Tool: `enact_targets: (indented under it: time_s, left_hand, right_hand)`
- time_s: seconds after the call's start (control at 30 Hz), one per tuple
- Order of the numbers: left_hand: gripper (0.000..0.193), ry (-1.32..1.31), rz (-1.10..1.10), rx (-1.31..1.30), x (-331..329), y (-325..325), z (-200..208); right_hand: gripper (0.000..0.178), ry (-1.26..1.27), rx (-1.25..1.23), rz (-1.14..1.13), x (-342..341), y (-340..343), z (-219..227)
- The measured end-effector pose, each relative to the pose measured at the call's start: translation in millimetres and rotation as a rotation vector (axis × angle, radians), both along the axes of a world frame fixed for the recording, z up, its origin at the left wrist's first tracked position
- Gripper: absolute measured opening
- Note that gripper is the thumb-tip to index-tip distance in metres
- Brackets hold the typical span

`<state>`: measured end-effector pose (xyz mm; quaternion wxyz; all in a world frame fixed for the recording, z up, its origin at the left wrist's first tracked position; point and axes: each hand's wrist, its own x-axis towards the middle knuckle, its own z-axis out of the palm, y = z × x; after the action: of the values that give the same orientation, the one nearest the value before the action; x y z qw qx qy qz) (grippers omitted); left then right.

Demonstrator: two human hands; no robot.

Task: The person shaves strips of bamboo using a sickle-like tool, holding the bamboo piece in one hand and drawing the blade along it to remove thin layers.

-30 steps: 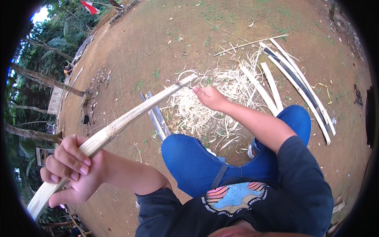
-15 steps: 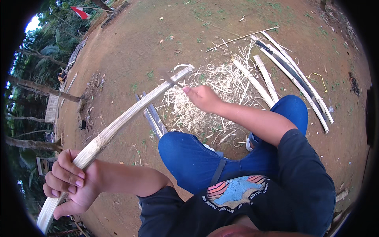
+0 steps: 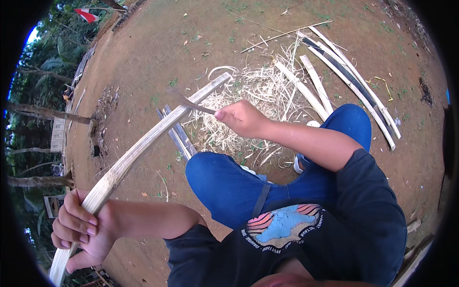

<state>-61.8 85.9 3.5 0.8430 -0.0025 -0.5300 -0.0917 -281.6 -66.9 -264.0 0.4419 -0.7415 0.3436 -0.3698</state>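
Left of the shavings [image 3: 229, 130], my left grip [image 3: 79, 232] wraps the strip [image 3: 143, 143] tightly, likely steadying it against the knife [image 3: 202, 109] crossing it, which my closed right grip [image 3: 242, 119] holds.

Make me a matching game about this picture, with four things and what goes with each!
Things
1. Left hand
2. Right hand
3. Wood shavings
4. Flag

What goes with them
A. Heaped on the ground
B. Holding a knife
C. Red and white, at the picture's upper left
D. Wrapped around a long wooden strip

Right pairs
1-D, 2-B, 3-A, 4-C
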Motion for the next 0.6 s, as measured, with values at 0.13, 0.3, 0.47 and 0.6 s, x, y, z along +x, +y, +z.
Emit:
enact_targets:
  time_s: [0.13,0.3,0.47,0.6]
  left_hand:
    - [0.068,-0.125,-0.256,0.019,3.9,26.0,19.3]
    - [0.058,-0.076,-0.143,0.036,22.0,14.1,8.3]
    - [0.054,-0.116,-0.107,-0.038,14.6,25.9,14.4]
    - [0.062,-0.169,-0.387,-0.196,20.9,50.5,25.4]
  right_hand:
    - [0.080,0.360,0.059,-0.212,-74.4,-71.4,-77.7]
    - [0.081,0.160,0.247,-0.309,-30.8,-41.3,-63.2]
    - [0.079,0.180,0.042,-0.141,-37.5,-45.3,-59.2]
    - [0.082,0.387,0.444,-0.731,-103.8,-81.9,-123.2]
